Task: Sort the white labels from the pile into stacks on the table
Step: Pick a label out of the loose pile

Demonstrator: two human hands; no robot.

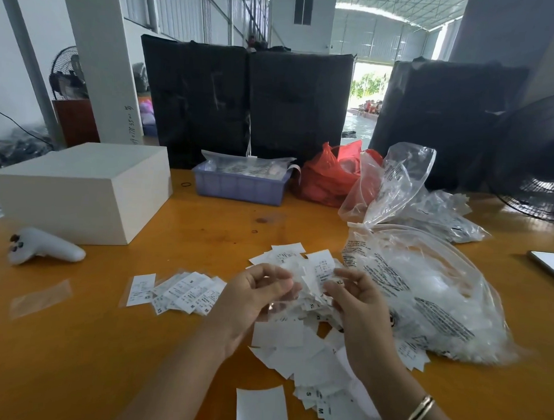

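**Labels in both hands above a loose pile: mix-ups are the main risk**

Head view. Both hands hover over the loose pile of small white printed paper labels [299, 342], the landmark here, on the glossy orange-brown wooden table [75, 360]. The left hand [253, 300] has its fingers curled round what looks like a thin, blurred label or clear sleeve; exactly what it grips I cannot tell. The right hand [354, 303] pinches a bunch of labels, one marked XL.

Likely trouble: the labels are light and slippery, so a loose pinch could drop several back into the pile, and a size could be misread, since many lie face down. The fanned row of sorted labels [178, 291] left of the pile is overlapping and could slide apart if brushed by a wrist.

Right of the pile, touching it, lies a large clear printed plastic bag [429, 293]; strays could slip under it. Beyond the pile stand a lilac plastic crate [239, 186] and a red plastic bag [327, 180]. Far left sit a white box [81, 187] and a white handheld controller [45, 249], well apart. A single blank label [261, 405] lies nearer than the pile.
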